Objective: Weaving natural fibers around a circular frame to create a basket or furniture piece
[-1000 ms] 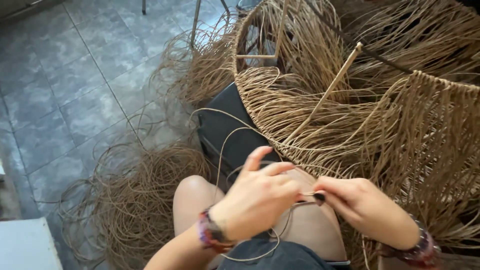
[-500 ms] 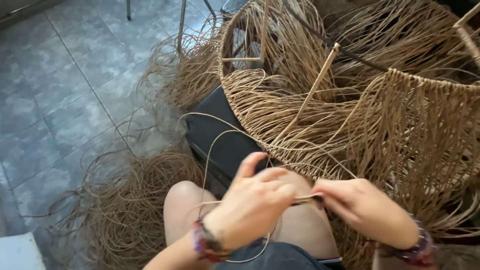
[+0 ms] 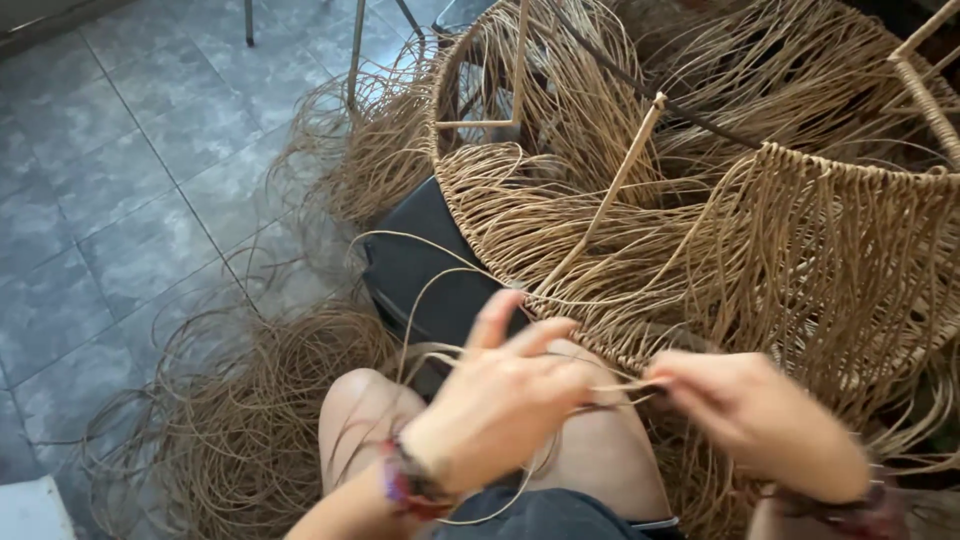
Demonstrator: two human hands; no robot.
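My left hand and my right hand meet over my bare knee, pinching thin tan rattan strands between their fingertips. The strands run from a large round wicker frame with wooden ribs, which leans in front of me and is draped with long loose fibres. Both wrists carry beaded bracelets. The hands are blurred by motion.
A tangled heap of loose rattan cord lies on the grey tiled floor at lower left. A black cushion or stool sits under the frame. Metal chair legs stand at the top. A pale block is at bottom left.
The view has shifted a little. My hands stay together over the knee, working the strands, with the left fingers now slightly more spread.
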